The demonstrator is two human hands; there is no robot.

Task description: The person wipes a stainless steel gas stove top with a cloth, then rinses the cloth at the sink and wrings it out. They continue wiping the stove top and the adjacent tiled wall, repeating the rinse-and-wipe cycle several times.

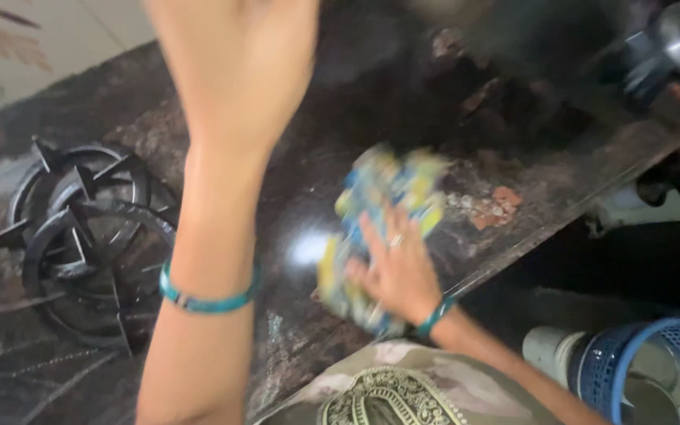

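Dark mottled stone makes up the counter [340, 157], wet and shining where the right hand [395, 271] presses flat, fingers spread, on a crumpled cloth [379, 228] printed in blue, yellow and white; the cloth is blurred, so its pattern cannot be made out. It lies near the counter's front edge, about midway along. The left hand [234, 63] is raised high and close to the camera, its fingers cut off by the top of the view, so I cannot tell whether they are apart or together; it holds nothing that shows. Each wrist wears 1 teal bangle, 2 in all, and the right hand has 1 ring. On the counter to the left lie 2 black iron burner stands [80, 228], one overlapping the other. Just past the cloth sits 1 patch of reddish crumbs [493, 206]. Below the counter at the right stands 1 blue plastic basket [655, 366] beside 1 pale canister [548, 350]
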